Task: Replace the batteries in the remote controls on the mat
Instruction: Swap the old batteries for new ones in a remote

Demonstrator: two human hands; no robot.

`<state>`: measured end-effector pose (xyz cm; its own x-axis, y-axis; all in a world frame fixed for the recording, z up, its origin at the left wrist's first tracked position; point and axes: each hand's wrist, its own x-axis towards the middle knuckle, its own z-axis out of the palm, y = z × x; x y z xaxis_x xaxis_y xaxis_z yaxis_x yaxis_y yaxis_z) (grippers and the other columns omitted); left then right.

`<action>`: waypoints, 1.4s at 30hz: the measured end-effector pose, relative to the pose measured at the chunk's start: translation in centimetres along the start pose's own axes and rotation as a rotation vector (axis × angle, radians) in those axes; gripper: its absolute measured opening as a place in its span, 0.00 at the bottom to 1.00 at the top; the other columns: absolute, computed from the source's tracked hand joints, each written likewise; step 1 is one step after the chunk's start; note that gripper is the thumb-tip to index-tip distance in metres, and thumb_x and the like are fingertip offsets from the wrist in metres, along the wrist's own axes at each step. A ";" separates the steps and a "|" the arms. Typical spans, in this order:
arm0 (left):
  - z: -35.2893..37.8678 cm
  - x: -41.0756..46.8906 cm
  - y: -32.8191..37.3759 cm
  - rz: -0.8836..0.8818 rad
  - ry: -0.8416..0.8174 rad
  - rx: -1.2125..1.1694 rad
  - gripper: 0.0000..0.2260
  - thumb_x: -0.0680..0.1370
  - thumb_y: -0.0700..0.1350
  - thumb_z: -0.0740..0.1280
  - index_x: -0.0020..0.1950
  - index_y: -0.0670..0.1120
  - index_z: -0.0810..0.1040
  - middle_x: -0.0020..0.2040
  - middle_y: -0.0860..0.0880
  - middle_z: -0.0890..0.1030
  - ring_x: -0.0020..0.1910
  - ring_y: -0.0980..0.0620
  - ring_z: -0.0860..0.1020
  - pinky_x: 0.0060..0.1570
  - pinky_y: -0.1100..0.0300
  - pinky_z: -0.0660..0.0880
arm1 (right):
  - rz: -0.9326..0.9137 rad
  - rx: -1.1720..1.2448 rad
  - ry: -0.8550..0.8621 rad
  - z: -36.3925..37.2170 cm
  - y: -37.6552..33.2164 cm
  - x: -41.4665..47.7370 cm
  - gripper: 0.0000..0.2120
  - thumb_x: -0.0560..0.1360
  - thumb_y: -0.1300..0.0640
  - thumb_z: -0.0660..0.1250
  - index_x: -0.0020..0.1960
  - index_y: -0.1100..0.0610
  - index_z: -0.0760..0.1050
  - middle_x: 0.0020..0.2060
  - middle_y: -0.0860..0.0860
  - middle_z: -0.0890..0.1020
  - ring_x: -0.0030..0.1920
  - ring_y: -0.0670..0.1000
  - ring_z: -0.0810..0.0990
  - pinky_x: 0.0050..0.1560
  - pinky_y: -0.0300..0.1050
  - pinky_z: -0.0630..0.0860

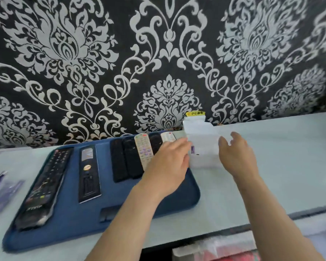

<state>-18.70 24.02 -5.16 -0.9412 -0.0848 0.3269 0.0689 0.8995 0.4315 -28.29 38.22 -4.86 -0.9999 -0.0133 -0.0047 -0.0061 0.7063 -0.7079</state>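
Note:
A blue mat lies on the pale table. On it are a long black remote, a remote lying back-up and a row of several remotes, among them a white one with purple buttons. A loose black battery cover rests near the mat's front edge. A white box stands just past the mat's right end. My left hand grips its left side. My right hand cups its right side, thumb in front and fingers behind the flap.
Purple blurred packets lie at the table's left edge. A yellow label shows behind the box against the black-and-white patterned wall. The table's front edge runs at the lower right, with clutter below it.

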 end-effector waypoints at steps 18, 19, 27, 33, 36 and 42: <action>0.4 1.9 0.6 -0.054 0.288 0.077 0.08 0.75 0.39 0.69 0.51 0.48 0.83 0.37 0.60 0.75 0.44 0.53 0.69 0.43 0.65 0.64 | -0.473 0.087 0.146 1.0 0.6 0.2 0.12 0.82 0.59 0.55 0.49 0.60 0.77 0.29 0.48 0.68 0.35 0.57 0.66 0.36 0.50 0.64; 0.4 2.1 0.5 -0.022 0.271 0.125 0.06 0.75 0.40 0.69 0.49 0.48 0.83 0.39 0.57 0.79 0.44 0.53 0.69 0.43 0.63 0.65 | -0.483 0.086 0.148 0.9 0.6 0.1 0.12 0.82 0.59 0.55 0.50 0.61 0.76 0.28 0.48 0.66 0.35 0.57 0.65 0.36 0.49 0.62; 0.2 4.5 2.7 -0.007 -0.053 0.708 0.10 0.76 0.48 0.67 0.57 0.55 0.75 0.47 0.50 0.77 0.53 0.47 0.70 0.38 0.55 0.61 | -0.545 0.077 0.159 1.1 0.5 0.0 0.14 0.82 0.60 0.57 0.59 0.60 0.79 0.29 0.51 0.71 0.34 0.56 0.67 0.37 0.51 0.67; 1.4 4.0 2.2 -0.005 -0.128 0.718 0.11 0.78 0.47 0.64 0.60 0.55 0.74 0.50 0.49 0.77 0.54 0.45 0.71 0.38 0.55 0.62 | -0.536 0.108 0.155 1.4 0.6 0.1 0.11 0.81 0.61 0.57 0.54 0.62 0.78 0.34 0.58 0.80 0.38 0.62 0.74 0.40 0.55 0.72; 1.9 3.8 1.8 -0.024 -0.092 0.666 0.14 0.78 0.48 0.65 0.63 0.56 0.70 0.52 0.49 0.77 0.56 0.46 0.69 0.35 0.55 0.60 | -0.525 0.092 0.137 1.4 0.7 0.0 0.11 0.81 0.62 0.57 0.54 0.62 0.77 0.32 0.56 0.76 0.37 0.60 0.71 0.38 0.53 0.69; 2.3 4.3 1.6 0.005 -0.118 0.531 0.15 0.79 0.47 0.62 0.65 0.59 0.68 0.48 0.51 0.78 0.53 0.47 0.69 0.33 0.55 0.63 | -0.501 0.100 0.126 1.3 0.9 0.2 0.15 0.82 0.60 0.56 0.64 0.57 0.78 0.32 0.54 0.75 0.37 0.55 0.69 0.39 0.50 0.68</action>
<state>-23.37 26.05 -5.05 -0.9741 -0.0588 0.2182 -0.0744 0.9952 -0.0639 -28.49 37.94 -6.39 -0.8685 -0.2429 0.4322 -0.4889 0.5636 -0.6658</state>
